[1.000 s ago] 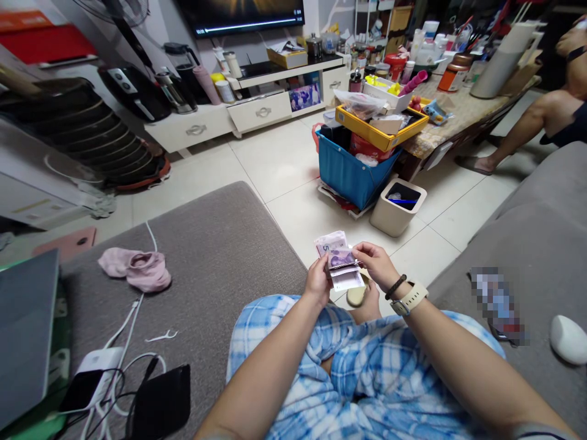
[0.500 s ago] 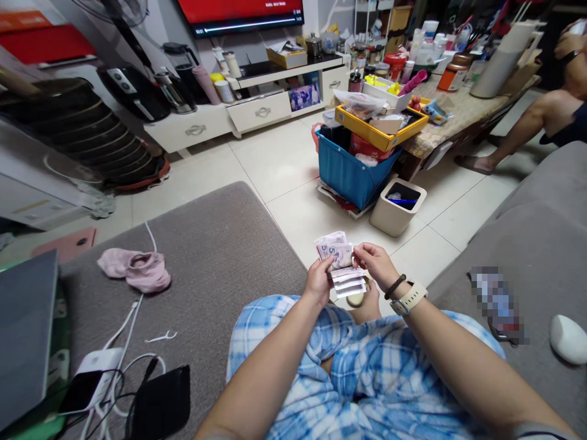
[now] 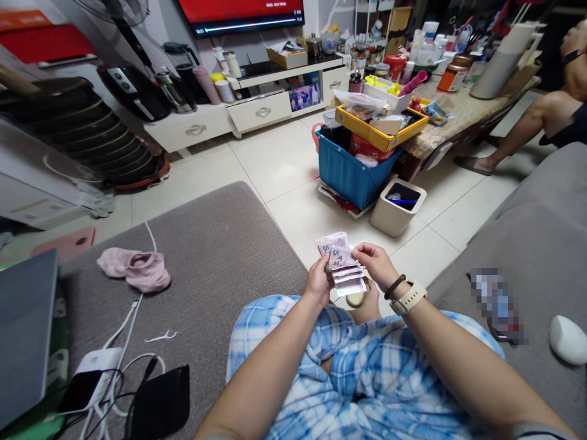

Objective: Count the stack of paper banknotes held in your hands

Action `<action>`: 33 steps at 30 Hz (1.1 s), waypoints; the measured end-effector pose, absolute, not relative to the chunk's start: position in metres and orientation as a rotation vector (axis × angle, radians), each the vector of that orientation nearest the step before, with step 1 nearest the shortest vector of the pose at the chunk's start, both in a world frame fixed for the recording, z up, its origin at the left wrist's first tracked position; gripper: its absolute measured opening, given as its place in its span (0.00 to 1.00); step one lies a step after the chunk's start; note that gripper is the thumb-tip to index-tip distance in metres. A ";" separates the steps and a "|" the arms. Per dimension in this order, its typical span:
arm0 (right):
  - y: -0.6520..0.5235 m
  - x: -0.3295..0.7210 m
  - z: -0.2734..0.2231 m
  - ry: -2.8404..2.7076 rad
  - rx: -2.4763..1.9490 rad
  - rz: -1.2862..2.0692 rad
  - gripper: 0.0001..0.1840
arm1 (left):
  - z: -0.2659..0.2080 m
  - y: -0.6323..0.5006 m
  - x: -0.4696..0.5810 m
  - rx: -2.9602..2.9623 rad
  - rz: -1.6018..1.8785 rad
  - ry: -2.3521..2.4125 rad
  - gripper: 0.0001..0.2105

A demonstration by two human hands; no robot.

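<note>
A fanned stack of pale purple banknotes [image 3: 343, 258], some printed with a 5, is held above my lap. My left hand [image 3: 319, 281] grips the notes along their left side, its thumb lying on top. At the right edge, my right hand [image 3: 373, 261] pinches one of the upper notes between thumb and fingers. Lower notes fan out toward me, showing pale edges. On my right wrist are a beige watch [image 3: 408, 298] and a dark bracelet. Blue plaid trousers [image 3: 367, 366] cover my legs beneath the notes.
On the grey couch to my left lie pink socks [image 3: 135, 269], a power strip [image 3: 98, 370] with cables and a black pouch [image 3: 160, 400]. A bin [image 3: 398, 211] and a blue crate [image 3: 353, 168] stand ahead. A blurred-out object and a white object [image 3: 568, 339] lie right.
The right hand has shifted slightly with the upper note, and the lower notes are spread differently. The left hand keeps its hold in nearly the same place.
</note>
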State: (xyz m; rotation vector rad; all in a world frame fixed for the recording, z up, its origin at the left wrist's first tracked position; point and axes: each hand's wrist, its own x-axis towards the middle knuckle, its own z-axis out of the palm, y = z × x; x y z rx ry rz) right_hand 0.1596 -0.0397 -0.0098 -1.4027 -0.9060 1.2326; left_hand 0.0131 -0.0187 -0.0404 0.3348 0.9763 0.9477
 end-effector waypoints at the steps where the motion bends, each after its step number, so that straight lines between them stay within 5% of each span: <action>1: -0.040 0.159 -0.008 -0.909 -1.391 1.243 0.16 | -0.041 -0.018 0.013 0.337 0.943 0.975 0.13; 33: -0.041 0.158 0.000 -0.942 -1.332 1.329 0.18 | -0.039 -0.018 0.013 0.340 0.996 0.954 0.13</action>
